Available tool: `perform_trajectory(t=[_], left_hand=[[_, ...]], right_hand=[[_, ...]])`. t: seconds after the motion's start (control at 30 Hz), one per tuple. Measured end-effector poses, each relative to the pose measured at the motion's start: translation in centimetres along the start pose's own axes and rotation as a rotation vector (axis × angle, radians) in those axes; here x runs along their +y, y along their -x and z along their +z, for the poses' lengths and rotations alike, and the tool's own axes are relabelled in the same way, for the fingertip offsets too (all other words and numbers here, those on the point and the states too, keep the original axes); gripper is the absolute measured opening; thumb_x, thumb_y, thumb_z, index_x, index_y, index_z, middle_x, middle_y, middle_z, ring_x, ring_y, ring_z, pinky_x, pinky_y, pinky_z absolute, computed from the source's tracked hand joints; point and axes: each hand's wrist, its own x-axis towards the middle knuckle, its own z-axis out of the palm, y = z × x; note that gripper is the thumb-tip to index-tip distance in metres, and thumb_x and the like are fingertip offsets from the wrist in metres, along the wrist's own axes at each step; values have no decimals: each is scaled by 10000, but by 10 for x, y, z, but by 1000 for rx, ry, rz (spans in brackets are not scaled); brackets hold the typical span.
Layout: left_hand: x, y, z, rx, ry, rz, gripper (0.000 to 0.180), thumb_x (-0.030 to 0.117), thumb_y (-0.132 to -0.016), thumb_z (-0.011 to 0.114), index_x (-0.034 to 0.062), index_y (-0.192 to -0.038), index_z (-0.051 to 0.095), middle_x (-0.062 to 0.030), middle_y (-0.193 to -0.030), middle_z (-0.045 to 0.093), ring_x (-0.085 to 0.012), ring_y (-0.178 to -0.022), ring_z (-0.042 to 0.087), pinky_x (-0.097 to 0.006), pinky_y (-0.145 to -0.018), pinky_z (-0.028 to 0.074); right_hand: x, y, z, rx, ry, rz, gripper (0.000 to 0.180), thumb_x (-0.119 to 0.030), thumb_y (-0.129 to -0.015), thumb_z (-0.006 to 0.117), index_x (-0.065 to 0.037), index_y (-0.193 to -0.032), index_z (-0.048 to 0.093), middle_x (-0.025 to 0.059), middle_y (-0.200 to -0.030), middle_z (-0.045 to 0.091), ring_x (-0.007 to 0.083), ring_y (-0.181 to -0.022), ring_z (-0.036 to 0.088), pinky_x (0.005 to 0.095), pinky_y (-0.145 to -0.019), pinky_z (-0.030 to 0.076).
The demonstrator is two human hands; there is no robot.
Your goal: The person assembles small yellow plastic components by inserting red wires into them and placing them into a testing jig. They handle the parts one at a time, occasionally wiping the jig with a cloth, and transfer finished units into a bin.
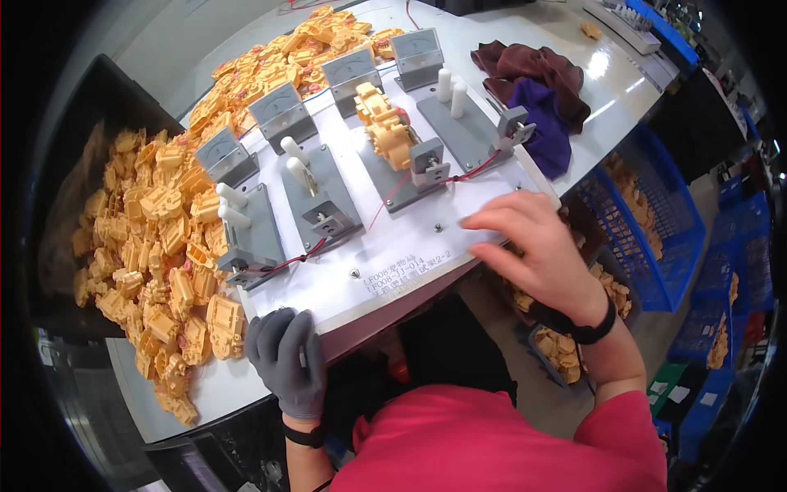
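My right hand (537,254) is bare and hovers above the front right of a white test board (393,246). Its thumb and forefinger are apart, with nothing between them. My left hand (288,357), in a grey glove, rests at the board's front left corner with curled fingers; what they hold, if anything, is hidden. Several grey fixture plates stand on the board, with white pegs (295,160), metal brackets (429,160) and red and black wires (475,172). A yellow plastic housing (385,127) sits on the third fixture from the left. Dial meters (279,111) stand behind the fixtures.
Yellow housings (164,238) lie heaped left of the board, and another heap (287,53) lies behind it. Brown and purple cloths (537,90) are at the back right. Blue crates (656,221) and a grey bin (557,357) with yellow parts stand lower right.
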Motion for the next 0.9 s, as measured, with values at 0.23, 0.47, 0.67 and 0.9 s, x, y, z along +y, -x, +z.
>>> perform_trajectory(t=[0.23, 0.47, 0.67, 0.9], left_hand=[[1, 1, 6, 38, -1, -19, 261, 85, -819, 691, 93, -1078, 714, -89, -1130, 646, -306, -1118, 551, -457, -1056, 393], [-1, 5, 8, 52, -3, -37, 252, 69, -808, 678, 99, -1056, 710, -83, -1119, 644, -304, -1117, 549, -456, -1058, 392], [-2, 4, 8, 51, -1, -29, 268, 67, -796, 676, 99, -1060, 705, -84, -1116, 641, -305, -1111, 546, -454, -1047, 397], [-2, 5, 9, 54, -4, -30, 266, 82, -799, 681, 105, -1063, 704, -82, -1118, 644, -304, -1111, 548, -451, -1050, 395]], right_hand=[[18, -22, 29, -47, 54, -100, 128, -136, -836, 744, -86, -939, 689, 49, -873, 606, 254, -897, 595, 382, -812, 417], [17, -22, 33, -40, 12, -46, 87, -113, -849, 723, -77, -913, 676, 58, -890, 607, 271, -886, 589, 389, -801, 418], [18, -20, 34, -28, 37, -60, 98, -138, -849, 730, -97, -924, 680, 47, -907, 606, 263, -903, 587, 384, -814, 412], [17, -19, 34, -23, 70, -66, 106, -155, -848, 737, -117, -934, 690, 33, -922, 607, 250, -937, 590, 371, -831, 408]])
